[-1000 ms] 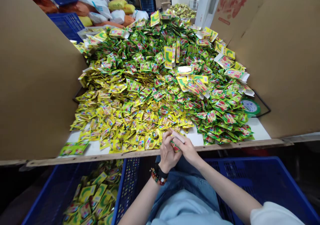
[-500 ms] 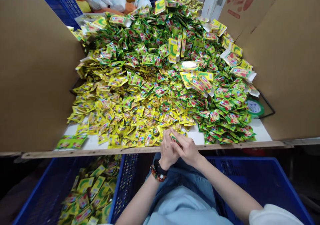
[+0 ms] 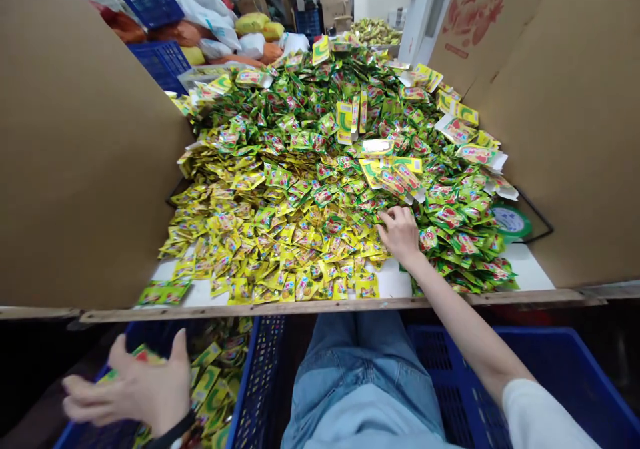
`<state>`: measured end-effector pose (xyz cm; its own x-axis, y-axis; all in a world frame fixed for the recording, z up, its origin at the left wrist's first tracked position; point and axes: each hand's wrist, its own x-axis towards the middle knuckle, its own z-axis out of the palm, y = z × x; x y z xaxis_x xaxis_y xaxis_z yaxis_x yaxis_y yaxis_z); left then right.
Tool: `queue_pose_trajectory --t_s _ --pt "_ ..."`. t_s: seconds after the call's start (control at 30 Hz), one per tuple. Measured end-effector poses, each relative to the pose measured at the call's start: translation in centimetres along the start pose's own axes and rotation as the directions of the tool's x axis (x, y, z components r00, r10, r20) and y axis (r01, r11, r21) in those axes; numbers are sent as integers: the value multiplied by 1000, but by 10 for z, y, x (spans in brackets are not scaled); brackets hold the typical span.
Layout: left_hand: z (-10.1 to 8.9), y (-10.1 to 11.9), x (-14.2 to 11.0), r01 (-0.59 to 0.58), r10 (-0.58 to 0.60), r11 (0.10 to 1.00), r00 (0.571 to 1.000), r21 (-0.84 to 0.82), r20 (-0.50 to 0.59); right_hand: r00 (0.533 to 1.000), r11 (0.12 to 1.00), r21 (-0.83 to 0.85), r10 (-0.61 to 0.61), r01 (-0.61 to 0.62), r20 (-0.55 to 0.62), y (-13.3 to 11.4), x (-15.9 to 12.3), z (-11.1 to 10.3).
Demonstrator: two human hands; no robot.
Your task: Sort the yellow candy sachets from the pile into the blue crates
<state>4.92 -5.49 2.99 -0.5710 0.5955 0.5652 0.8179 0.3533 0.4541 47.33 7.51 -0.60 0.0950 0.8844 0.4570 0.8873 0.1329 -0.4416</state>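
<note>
My left hand (image 3: pixel 135 389) is over the left blue crate, blurred by motion, its fingers spread wide. Just beyond its fingers shows part of a green, yellow and red item (image 3: pixel 145 354); whether it still touches the hand I cannot tell. My right hand (image 3: pixel 401 234) is in the heap, where small yellow packets (image 3: pixel 300 242) meet small green packets (image 3: pixel 450 216). Its fingers are bent down and drawn together among the packets, and the fingertips are partly hidden. Behind it lie several flat yellow and green cartons (image 3: pixel 400 177).
Brown cardboard walls (image 3: pixel 90 189) flank the heap, and a wooden strip (image 3: pixel 320 308) edges the table. Under it stand a left blue crate (image 3: pixel 247 382) holding yellow-green cartons and a right blue crate (image 3: pixel 575 369). A green paired packet (image 3: pixel 164 293) lies at the front left.
My hands were together at the table's front edge around a small item. Now they are apart: the left has swung down over the left crate, the right has reached forward into the heap.
</note>
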Motion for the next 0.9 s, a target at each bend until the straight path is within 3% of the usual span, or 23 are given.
queue_pose_trajectory --t_s 0.07,0.1,0.17,0.23,0.27,0.33,0.43,0.5,0.53,0.6,0.67,0.73,0.9 --pt "6 6 6 -88 92 995 993 47 -74 998 995 -78 -55 57 26 1 13 8" --pt "17 19 4 -164 164 986 985 3 -45 998 996 -56 -70 70 10 0 15 10" --pt "51 61 -4 -290 317 937 940 -197 126 994 994 100 -31 41 -105 -4 13 10" --pt "88 115 -13 -330 413 889 877 -318 244 969 926 375 122 -34 -213 -6 5 6" --pt "106 142 -16 -351 454 873 839 -338 300 950 846 527 227 -83 -214 -7 1 2" --pt "134 191 -18 -340 468 876 773 -342 429 901 590 782 424 -202 -87 -6 -9 -7" --pt "163 233 -12 -237 355 932 757 -276 549 800 90 926 538 -368 266 -5 -23 -20" --pt "175 239 -5 -182 304 947 768 -263 564 737 -169 878 486 -448 470 -6 -32 -24" --pt "178 237 -1 -166 300 947 765 -276 569 715 -245 844 450 -476 534 -7 -36 -25" --pt "182 230 6 -139 311 938 743 -317 593 700 -306 804 397 -509 594 -11 -41 -25" --pt "181 220 10 -121 334 923 722 -364 607 709 -300 799 369 -522 601 -16 -43 -24" --pt "175 212 13 -106 350 907 730 -408 587 721 -268 804 355 -531 595 -20 -43 -22" --pt "145 190 14 -34 294 864 844 -503 448 735 -161 851 440 -501 516 -27 -41 -18"
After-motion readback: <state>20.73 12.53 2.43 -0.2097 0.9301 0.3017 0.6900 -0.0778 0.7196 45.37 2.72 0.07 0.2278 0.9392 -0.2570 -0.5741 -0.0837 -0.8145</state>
